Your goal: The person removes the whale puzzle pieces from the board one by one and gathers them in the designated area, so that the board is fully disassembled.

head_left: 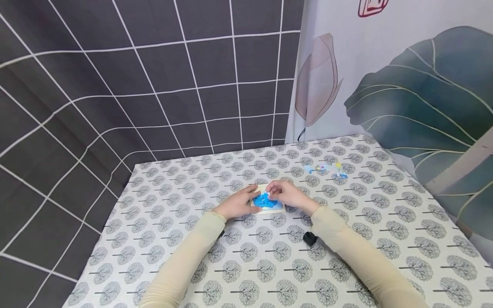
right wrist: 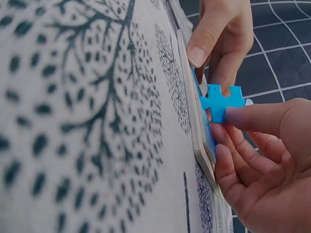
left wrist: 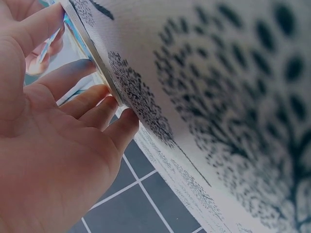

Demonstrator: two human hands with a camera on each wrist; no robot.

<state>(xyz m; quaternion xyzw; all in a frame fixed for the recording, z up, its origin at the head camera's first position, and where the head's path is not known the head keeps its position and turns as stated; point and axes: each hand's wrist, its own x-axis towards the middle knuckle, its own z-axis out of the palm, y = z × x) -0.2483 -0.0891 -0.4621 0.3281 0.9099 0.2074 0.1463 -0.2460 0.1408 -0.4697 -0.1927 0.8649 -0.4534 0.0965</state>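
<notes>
A small jigsaw puzzle board (head_left: 275, 211) with a pale rim and blue picture lies on the table between both hands. My left hand (head_left: 237, 203) rests at its left side, thumb at the near edge and fingers spread toward the far edge. In the left wrist view, the left fingertips (left wrist: 101, 91) touch the board's edge. My right hand (head_left: 289, 194) pinches a blue puzzle piece (right wrist: 221, 103) between thumb and fingers over the board. The piece stands tilted up from the picture in the right wrist view, with other right fingers at the board's edge.
Several loose puzzle pieces (head_left: 325, 168), blue, white and yellow, lie farther back to the right. A tree-patterned cloth (head_left: 246, 273) covers the table. Dark gridded curtain (head_left: 161, 77) hangs behind. A small black object (head_left: 309, 238) shows beside the right sleeve.
</notes>
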